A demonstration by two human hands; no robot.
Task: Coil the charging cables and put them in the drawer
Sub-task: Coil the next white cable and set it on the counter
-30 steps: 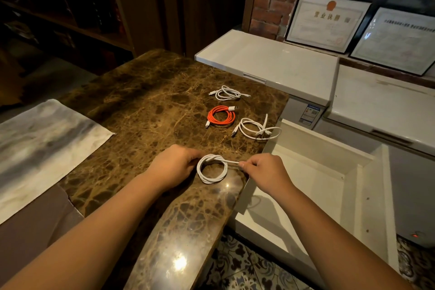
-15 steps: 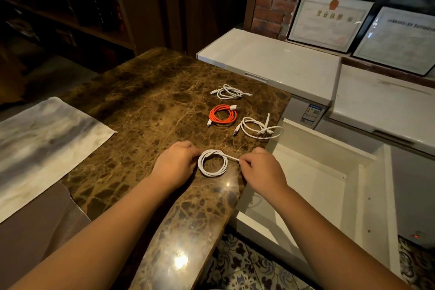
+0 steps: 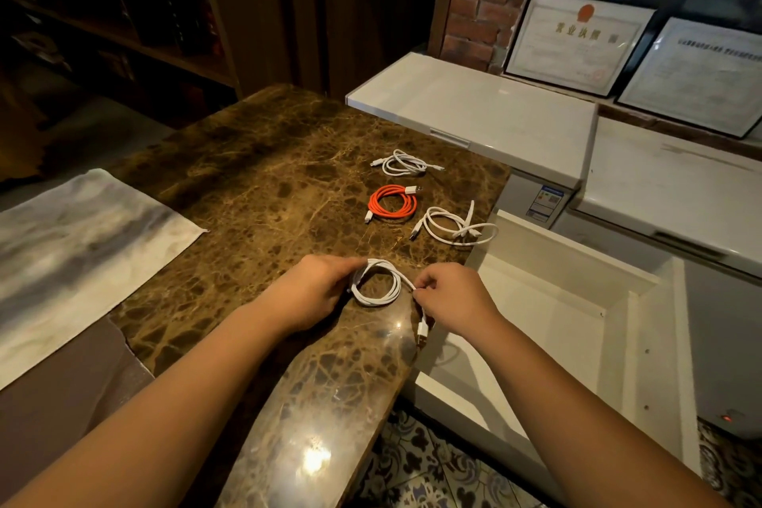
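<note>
Hands meet at the near edge of the marble worktop (image 3: 255,198): the left hand (image 3: 317,291) grips one side of a coiled white cable (image 3: 377,285), and the right hand (image 3: 451,297) pinches its loose end, the plug dangling below. Just right, the open white drawer (image 3: 643,342) shows only bare panels inside. Farther back lie a loose white cable (image 3: 451,225), an orange coiled cable (image 3: 391,202), then another white cable (image 3: 404,163).

Two framed certificates (image 3: 577,41) (glazed) lean against brick wall (image 3: 474,0).
</note>
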